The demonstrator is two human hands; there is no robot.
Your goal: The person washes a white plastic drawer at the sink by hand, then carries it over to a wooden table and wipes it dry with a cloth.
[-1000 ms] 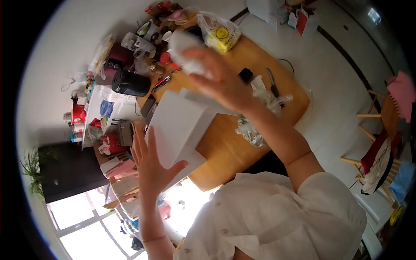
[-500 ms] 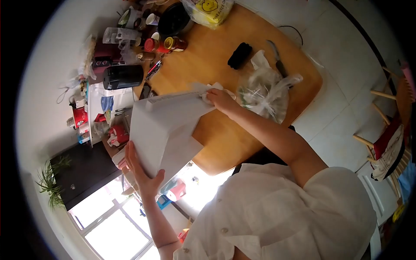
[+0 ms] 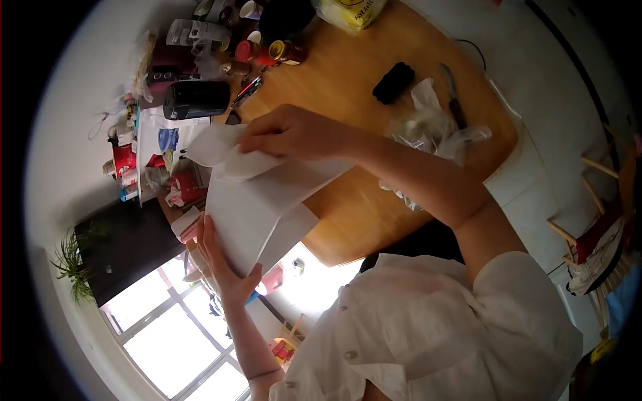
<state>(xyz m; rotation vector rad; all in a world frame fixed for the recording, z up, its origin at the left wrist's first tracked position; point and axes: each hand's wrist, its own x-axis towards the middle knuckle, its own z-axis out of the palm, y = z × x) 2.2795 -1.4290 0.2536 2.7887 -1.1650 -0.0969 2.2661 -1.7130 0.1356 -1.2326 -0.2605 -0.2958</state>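
A large white box-like object (image 3: 244,214) stands tilted above the wooden table's near left part. My left hand (image 3: 227,271) supports its lower edge, thumb on one side and fingers on the other, wrapped round it. Over the object's upper end, my right hand (image 3: 284,134) holds a white cloth or tissue (image 3: 234,150), fingers pressed together on it. The cloth hangs loosely over the top of the object and sticks out to the left. What lies under the cloth is hidden.
On the wooden table (image 3: 348,80) lie a black item (image 3: 393,83), a knife (image 3: 455,100) and crumpled clear plastic bags (image 3: 428,130). Jars (image 3: 287,52), pens (image 3: 247,90) and a black container (image 3: 196,100) stand at the far left. Wooden chairs (image 3: 598,167) are at the right.
My right hand has moved left across the white object's top with the cloth. Half a second ago it was at the object's right end. My left hand has stayed on the lower edge.
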